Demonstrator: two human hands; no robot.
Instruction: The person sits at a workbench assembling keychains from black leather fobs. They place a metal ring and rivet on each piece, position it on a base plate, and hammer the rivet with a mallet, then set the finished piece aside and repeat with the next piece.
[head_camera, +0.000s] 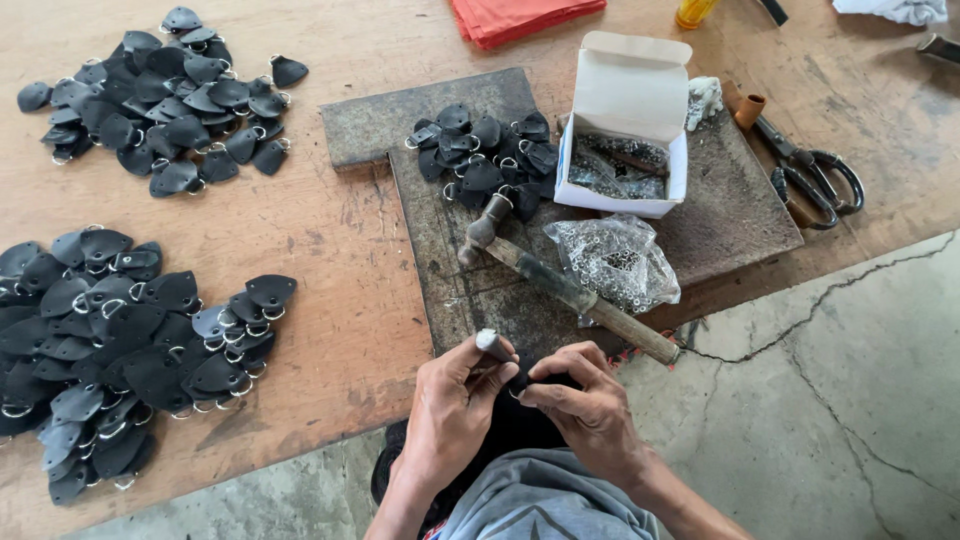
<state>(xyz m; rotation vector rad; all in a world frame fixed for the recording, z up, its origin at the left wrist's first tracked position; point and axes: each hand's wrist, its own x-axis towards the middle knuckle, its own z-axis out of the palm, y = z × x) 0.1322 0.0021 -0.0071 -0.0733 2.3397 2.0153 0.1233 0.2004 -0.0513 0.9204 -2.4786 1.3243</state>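
My left hand (455, 400) and my right hand (585, 400) meet at the near edge of a dark stone slab (720, 200). My left hand pinches a short grey metal punch (492, 344), tip upward. My right hand's fingers close on a small black leather tab (520, 385), mostly hidden between the two hands. A hammer (560, 285) with a worn wooden handle lies on the slab just beyond my hands. Farther on the slab sits a small pile of black leather tabs with metal rings (490, 165).
An open white box of small metal parts (625, 130) and a clear bag of rivets (612, 260) rest on the slab. Two big piles of black tabs (165, 100) (120, 350) lie on the wooden board at left. Scissors (815, 180) lie at right, red cloth (520, 15) at the back.
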